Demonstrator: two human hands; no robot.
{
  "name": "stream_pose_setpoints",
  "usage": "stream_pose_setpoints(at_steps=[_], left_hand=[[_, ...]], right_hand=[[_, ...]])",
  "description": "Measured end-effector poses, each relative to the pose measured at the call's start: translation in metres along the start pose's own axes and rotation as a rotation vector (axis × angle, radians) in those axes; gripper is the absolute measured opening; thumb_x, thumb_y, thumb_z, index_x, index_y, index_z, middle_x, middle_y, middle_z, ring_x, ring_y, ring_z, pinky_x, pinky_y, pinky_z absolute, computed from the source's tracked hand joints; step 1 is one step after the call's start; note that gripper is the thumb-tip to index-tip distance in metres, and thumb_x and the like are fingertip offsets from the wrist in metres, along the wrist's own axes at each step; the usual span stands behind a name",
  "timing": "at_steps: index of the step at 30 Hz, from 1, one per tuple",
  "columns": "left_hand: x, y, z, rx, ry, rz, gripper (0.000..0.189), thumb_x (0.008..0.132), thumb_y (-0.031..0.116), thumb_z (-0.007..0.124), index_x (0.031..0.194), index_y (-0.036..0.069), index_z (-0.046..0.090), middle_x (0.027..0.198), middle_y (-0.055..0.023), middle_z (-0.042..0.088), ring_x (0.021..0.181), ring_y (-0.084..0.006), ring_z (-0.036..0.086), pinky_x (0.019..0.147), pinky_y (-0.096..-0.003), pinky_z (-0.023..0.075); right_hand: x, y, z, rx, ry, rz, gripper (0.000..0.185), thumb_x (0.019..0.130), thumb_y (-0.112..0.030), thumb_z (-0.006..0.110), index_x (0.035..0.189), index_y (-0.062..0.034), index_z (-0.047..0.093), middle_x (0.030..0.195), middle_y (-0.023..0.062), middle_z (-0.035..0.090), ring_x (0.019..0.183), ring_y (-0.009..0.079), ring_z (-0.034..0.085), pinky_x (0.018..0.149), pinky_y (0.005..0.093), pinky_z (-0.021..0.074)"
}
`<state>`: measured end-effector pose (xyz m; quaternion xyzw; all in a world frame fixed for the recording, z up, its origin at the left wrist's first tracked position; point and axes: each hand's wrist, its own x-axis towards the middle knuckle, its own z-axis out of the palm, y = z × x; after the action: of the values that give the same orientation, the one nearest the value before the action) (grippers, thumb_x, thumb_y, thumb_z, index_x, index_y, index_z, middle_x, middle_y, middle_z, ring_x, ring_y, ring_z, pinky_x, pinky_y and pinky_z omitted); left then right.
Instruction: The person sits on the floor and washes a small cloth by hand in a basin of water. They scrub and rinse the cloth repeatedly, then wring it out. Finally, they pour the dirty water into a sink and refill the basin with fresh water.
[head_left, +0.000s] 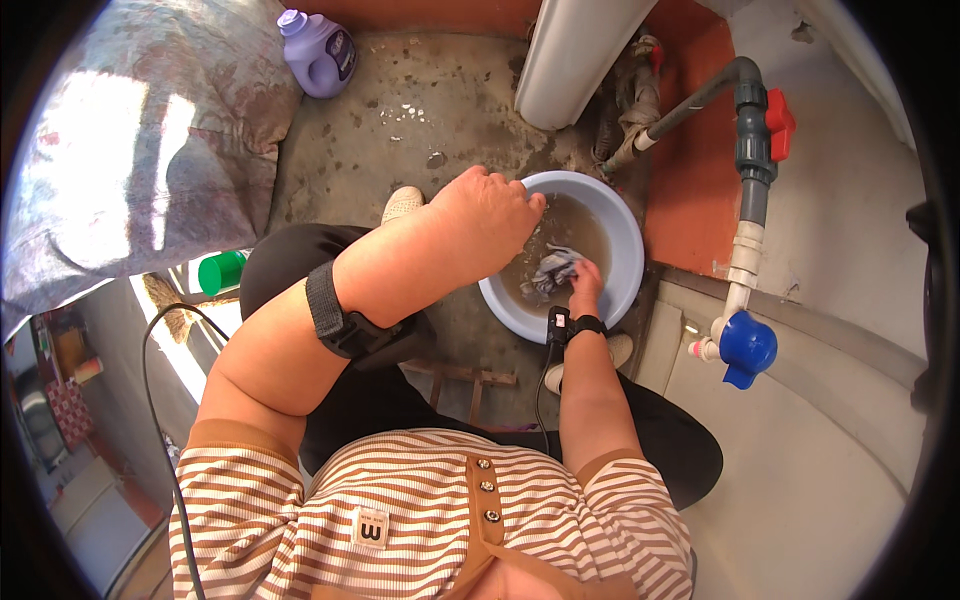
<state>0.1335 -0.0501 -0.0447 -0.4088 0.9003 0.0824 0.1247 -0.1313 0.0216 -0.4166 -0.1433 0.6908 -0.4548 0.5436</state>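
Note:
A light-blue plastic basin (627, 247) of cloudy brownish water stands on the floor before me. My right hand (587, 286) reaches down into it, with its fingers closed on a wet, crumpled grey cloth (555, 268). My left hand (487, 217) is raised above the basin's left rim, its fingers curled. The palm side is turned away, so whether anything is in it is hidden. Each wrist or forearm wears a black strap with a device.
A purple detergent bottle (319, 56) stands by a draped patterned cloth cover (202, 142). A white column (574, 67) rises behind the basin. Pipework with a red-handled valve (780, 125) and a blue-handled tap (748, 349) runs at right. A green cylindrical object (222, 273) is at left.

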Motion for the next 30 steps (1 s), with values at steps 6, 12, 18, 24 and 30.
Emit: stream_pose_setpoints(at_steps=[6, 12, 18, 24, 30], left_hand=[[0.002, 0.003, -0.005, -0.011, -0.093, -0.021, 0.052, 0.080, 0.033, 0.064, 0.121, 0.006, 0.049, 0.094, -0.0078, 0.060, 0.090, -0.0230, 0.061, 0.078, -0.0329, 0.0451], [0.004, 0.003, -0.005, -0.007, -0.093, -0.022, 0.052, 0.079, 0.033, 0.065, 0.121, 0.006, 0.050, 0.095, -0.0079, 0.060, 0.089, -0.0223, 0.060, 0.076, -0.0324, 0.0446], [0.002, 0.003, 0.000, 0.011, -0.057, -0.006, 0.055, 0.078, 0.034, 0.066, 0.122, 0.006, 0.050, 0.093, -0.0073, 0.061, 0.086, -0.0226, 0.061, 0.073, -0.0325, 0.0445], [0.003, 0.004, 0.002, -0.007, -0.033, -0.006, 0.055, 0.078, 0.035, 0.065, 0.123, 0.006, 0.051, 0.091, -0.0067, 0.061, 0.086, -0.0222, 0.061, 0.072, -0.0321, 0.0445], [0.003, 0.004, 0.000, 0.039, -0.047, -0.005, 0.057, 0.079, 0.037, 0.065, 0.124, 0.007, 0.050, 0.090, -0.0060, 0.061, 0.085, -0.0208, 0.061, 0.071, -0.0312, 0.0441]], right_hand=[[-0.004, -0.018, 0.001, -0.381, -0.365, 0.078, 0.010, 0.085, -0.018, 0.060, 0.094, -0.0123, 0.061, 0.080, -0.0029, 0.057, 0.074, 0.0096, 0.050, 0.072, 0.0246, 0.0394], [-0.015, -0.011, 0.006, -0.106, 0.008, -0.080, 0.029, 0.078, -0.006, 0.065, 0.106, 0.0005, 0.059, 0.094, 0.0066, 0.062, 0.087, 0.0160, 0.056, 0.076, 0.0316, 0.0450], [-0.011, -0.001, 0.001, -0.727, -0.374, -0.070, 0.038, 0.076, -0.004, 0.067, 0.112, 0.0021, 0.056, 0.101, 0.0101, 0.061, 0.088, 0.0193, 0.057, 0.079, 0.0333, 0.0451], [0.002, 0.010, -0.001, -0.501, 0.296, -0.183, 0.030, 0.076, -0.011, 0.069, 0.101, 0.0022, 0.062, 0.107, 0.0159, 0.059, 0.094, 0.0251, 0.057, 0.081, 0.0351, 0.0458], [-0.012, 0.002, 0.010, -0.671, -0.384, -0.144, 0.024, 0.078, -0.009, 0.066, 0.101, -0.0025, 0.062, 0.101, 0.0107, 0.059, 0.083, 0.0217, 0.056, 0.074, 0.0343, 0.0468]])
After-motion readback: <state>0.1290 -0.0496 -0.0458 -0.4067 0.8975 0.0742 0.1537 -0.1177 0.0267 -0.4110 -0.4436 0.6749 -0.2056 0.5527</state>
